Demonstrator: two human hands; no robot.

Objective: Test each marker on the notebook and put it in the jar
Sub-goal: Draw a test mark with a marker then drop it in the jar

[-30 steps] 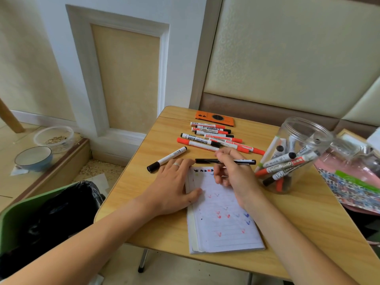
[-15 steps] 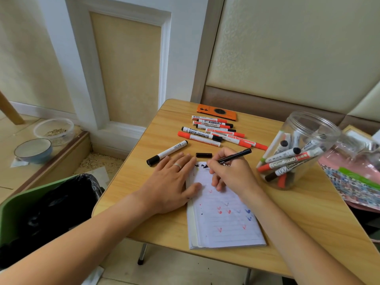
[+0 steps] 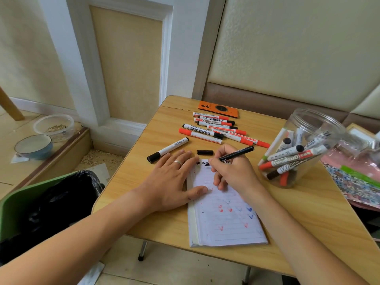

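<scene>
A lined notebook (image 3: 226, 221) lies open on the wooden table (image 3: 308, 219), marked with red, blue and black ticks. My right hand (image 3: 234, 173) grips a thin black marker (image 3: 238, 153), its tip down at the top of the page. Its black cap (image 3: 205, 152) lies just beyond the notebook. My left hand (image 3: 172, 182) lies flat, fingers spread, pressing the notebook's left edge. A clear plastic jar (image 3: 308, 145) to the right holds several markers. More red and black markers (image 3: 216, 130) lie in a group behind. A single black-capped marker (image 3: 167, 150) lies left of them.
An orange phone case (image 3: 218, 109) lies at the table's back edge. A pink packet and patterned sheet (image 3: 353, 177) sit at the right. A green bin with a black liner (image 3: 47, 202) stands left of the table. Two bowls (image 3: 34, 146) rest on the floor ledge.
The marker was uncapped and its cap left on the table. My right hand turned the marker tip down onto the top of the page. My left hand stayed put.
</scene>
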